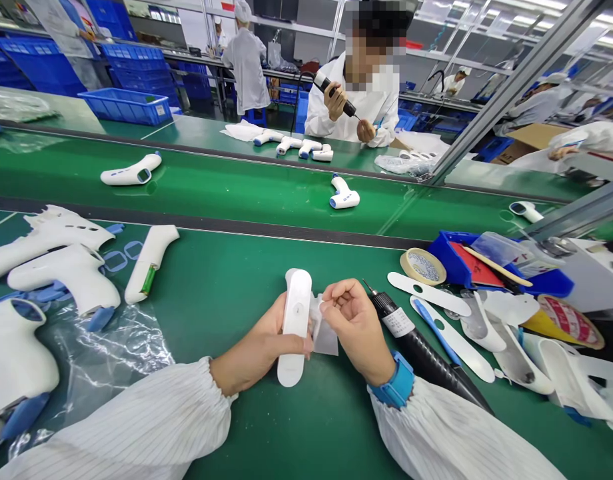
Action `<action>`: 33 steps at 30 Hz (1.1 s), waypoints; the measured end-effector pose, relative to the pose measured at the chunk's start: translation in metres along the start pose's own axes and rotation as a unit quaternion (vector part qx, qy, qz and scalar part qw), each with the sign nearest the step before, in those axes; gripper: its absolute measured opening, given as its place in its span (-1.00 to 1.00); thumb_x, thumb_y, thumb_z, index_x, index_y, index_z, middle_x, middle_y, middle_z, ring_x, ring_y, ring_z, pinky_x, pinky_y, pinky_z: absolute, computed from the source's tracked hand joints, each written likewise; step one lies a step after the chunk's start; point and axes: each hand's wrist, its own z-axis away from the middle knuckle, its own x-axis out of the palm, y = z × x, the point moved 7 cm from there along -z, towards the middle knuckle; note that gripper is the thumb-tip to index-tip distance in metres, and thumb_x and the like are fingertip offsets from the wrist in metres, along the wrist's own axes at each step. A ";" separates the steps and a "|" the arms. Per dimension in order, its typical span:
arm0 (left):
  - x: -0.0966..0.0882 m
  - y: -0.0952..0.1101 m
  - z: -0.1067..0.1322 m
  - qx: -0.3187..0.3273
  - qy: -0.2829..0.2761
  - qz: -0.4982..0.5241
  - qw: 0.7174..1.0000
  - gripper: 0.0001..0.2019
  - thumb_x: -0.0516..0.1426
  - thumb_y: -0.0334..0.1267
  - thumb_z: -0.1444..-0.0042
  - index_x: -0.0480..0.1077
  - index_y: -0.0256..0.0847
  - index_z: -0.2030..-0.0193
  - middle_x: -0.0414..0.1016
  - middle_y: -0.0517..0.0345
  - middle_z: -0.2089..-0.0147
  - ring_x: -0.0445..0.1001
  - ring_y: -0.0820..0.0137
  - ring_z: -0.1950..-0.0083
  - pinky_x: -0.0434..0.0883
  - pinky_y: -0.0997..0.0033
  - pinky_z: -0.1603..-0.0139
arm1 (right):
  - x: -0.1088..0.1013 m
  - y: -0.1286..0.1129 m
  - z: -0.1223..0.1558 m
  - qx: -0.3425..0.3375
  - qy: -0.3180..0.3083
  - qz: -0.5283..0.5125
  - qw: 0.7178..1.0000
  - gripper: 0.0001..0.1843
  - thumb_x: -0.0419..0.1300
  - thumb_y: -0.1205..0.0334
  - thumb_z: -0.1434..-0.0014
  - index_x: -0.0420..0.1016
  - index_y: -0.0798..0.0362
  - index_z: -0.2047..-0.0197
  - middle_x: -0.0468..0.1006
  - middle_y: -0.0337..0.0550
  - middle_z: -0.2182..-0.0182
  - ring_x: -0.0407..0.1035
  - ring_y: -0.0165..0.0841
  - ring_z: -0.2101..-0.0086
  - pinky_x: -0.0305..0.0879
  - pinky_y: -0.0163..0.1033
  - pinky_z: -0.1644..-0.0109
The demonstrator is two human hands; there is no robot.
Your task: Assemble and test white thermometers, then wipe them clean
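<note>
Held upright in my left hand (259,347) is a long white thermometer housing (297,307), its smooth face with a small round mark turned toward me. The thumb presses across its lower part. Just to its right, my right hand (357,327) is closed in a pinch at the upper part of a thin translucent sheet (326,337). The sheet's left side is partly hidden behind the housing and fingers. A black electric screwdriver (404,327) lies beside my right wrist, its bit pointing away from me.
White thermometer shells (69,273) and a clear plastic bag (116,353) lie at left. Tape (423,267), a blue bin (444,248) and loose white covers (454,340) are at right. Beyond runs a green conveyor (236,193) carrying thermometers; a co-worker (321,110) holds a screwdriver.
</note>
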 end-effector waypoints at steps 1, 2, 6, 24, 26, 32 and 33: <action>0.000 0.000 0.000 -0.004 0.002 0.003 1.000 -0.55 0.17 -0.45 0.13 0.14 -0.19 0.07 0.31 0.27 0.41 0.29 0.49 0.41 0.24 0.43 0.36 | -0.002 0.001 -0.001 0.003 0.005 -0.001 1.000 -0.82 0.15 0.40 0.03 0.20 0.01 0.39 0.33 -0.30 0.43 0.23 -0.47 0.42 0.21 -0.32 0.31; -0.001 0.000 0.001 -0.009 0.003 0.006 1.000 -0.55 0.17 -0.45 0.13 0.14 -0.20 0.07 0.31 0.27 0.42 0.29 0.48 0.42 0.24 0.42 0.36 | -0.005 0.002 -0.003 0.006 0.011 -0.002 1.000 -0.82 0.16 0.39 0.03 0.21 0.01 0.39 0.34 -0.30 0.43 0.23 -0.47 0.42 0.21 -0.32 0.31; -0.001 -0.001 0.003 -0.025 0.001 0.013 1.000 -0.57 0.16 -0.43 0.13 0.14 -0.20 0.09 0.32 0.25 0.42 0.31 0.47 0.43 0.25 0.41 0.36 | -0.012 0.007 -0.006 0.017 0.033 -0.002 0.999 -0.82 0.18 0.38 0.06 0.23 0.01 0.39 0.35 -0.30 0.44 0.25 -0.46 0.42 0.21 -0.33 0.32; 0.033 -0.031 0.026 -0.148 -0.185 0.025 0.971 -0.73 0.07 -0.05 -0.09 0.31 -0.26 0.33 0.33 0.19 0.47 0.27 0.59 0.65 0.24 0.59 0.68 | -0.022 0.019 -0.015 0.006 0.080 0.040 0.996 -0.83 0.17 0.34 0.05 0.24 0.02 0.36 0.34 -0.30 0.45 0.25 -0.46 0.45 0.20 -0.31 0.35; 0.034 -0.032 0.029 -0.156 -0.196 0.025 0.968 -0.73 0.10 -0.06 -0.06 0.32 -0.27 0.34 0.34 0.18 0.45 0.28 0.60 0.65 0.26 0.59 0.67 | -0.021 0.017 -0.015 0.005 0.078 0.047 0.996 -0.83 0.16 0.33 0.05 0.24 0.02 0.36 0.33 -0.30 0.45 0.24 -0.45 0.45 0.20 -0.31 0.34; 0.033 -0.032 0.030 -0.155 -0.198 0.028 0.968 -0.69 0.17 -0.09 0.00 0.31 -0.21 0.17 0.37 0.21 0.42 0.32 0.58 0.63 0.30 0.57 0.65 | -0.020 0.015 -0.014 0.007 0.073 0.049 0.996 -0.84 0.16 0.34 0.05 0.24 0.02 0.36 0.33 -0.29 0.44 0.24 -0.45 0.44 0.21 -0.30 0.33; 0.032 -0.032 0.030 -0.153 -0.198 0.028 0.968 -0.66 0.18 -0.11 0.01 0.29 -0.19 0.12 0.37 0.21 0.41 0.32 0.58 0.63 0.31 0.57 0.64 | -0.020 0.015 -0.014 0.009 0.074 0.050 0.996 -0.84 0.16 0.34 0.05 0.24 0.02 0.36 0.33 -0.29 0.44 0.25 -0.45 0.44 0.21 -0.29 0.33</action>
